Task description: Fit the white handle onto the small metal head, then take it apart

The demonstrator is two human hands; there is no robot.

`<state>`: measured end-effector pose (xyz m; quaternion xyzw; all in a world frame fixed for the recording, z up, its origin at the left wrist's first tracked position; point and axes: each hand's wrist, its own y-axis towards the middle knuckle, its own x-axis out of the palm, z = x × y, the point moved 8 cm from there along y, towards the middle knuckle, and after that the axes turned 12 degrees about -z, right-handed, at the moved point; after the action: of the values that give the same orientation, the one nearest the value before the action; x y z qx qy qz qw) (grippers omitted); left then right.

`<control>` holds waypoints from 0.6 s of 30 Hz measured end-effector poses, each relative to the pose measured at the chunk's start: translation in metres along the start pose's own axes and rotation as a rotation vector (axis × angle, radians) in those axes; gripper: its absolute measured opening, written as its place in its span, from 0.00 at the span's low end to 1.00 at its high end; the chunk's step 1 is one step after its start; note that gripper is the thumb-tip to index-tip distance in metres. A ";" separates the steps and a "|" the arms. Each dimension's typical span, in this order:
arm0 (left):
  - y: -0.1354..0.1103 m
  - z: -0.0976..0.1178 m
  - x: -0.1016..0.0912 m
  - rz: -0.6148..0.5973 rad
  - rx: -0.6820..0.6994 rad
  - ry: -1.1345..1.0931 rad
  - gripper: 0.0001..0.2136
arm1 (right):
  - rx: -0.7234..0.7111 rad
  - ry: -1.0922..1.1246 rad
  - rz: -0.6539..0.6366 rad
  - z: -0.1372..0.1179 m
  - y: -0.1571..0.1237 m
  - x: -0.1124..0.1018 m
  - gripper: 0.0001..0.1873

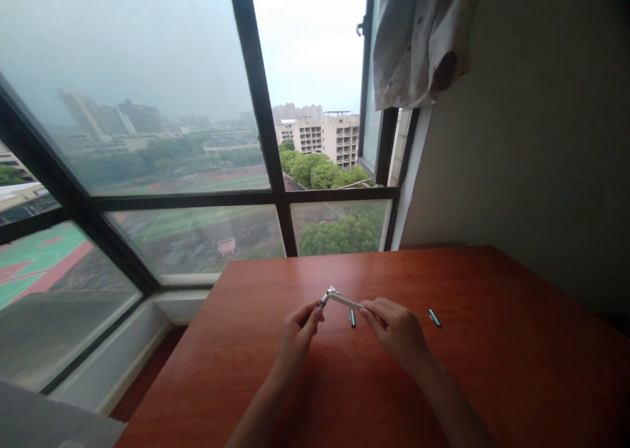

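Note:
Over a reddish-brown wooden table (492,369), both my hands hold a slim white pen (344,300). My right hand (394,326) pinches the white barrel at its right end. My left hand (298,330) pinches the dark, silver-tipped end (325,297) of the pen between thumb and fingers. The pen hovers a little above the tabletop. Two small teal pieces lie on the table: one (352,317) just behind my right hand's fingertips, the other (434,317) further right.
A large dark-framed window (275,195) runs along the table's far and left side, with buildings and sports courts far below. A pale garment (418,35) hangs at the window's upper right. A grey wall (541,140) borders the table on the right.

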<state>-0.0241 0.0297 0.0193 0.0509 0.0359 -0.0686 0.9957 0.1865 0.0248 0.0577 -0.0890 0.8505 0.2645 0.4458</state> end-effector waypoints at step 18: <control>0.000 -0.001 0.001 0.003 -0.027 -0.048 0.18 | 0.004 -0.020 0.019 0.002 0.000 -0.005 0.16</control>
<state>-0.0231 0.0301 0.0182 0.0359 0.0128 -0.0680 0.9970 0.1909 0.0254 0.0604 -0.0773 0.8474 0.2678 0.4520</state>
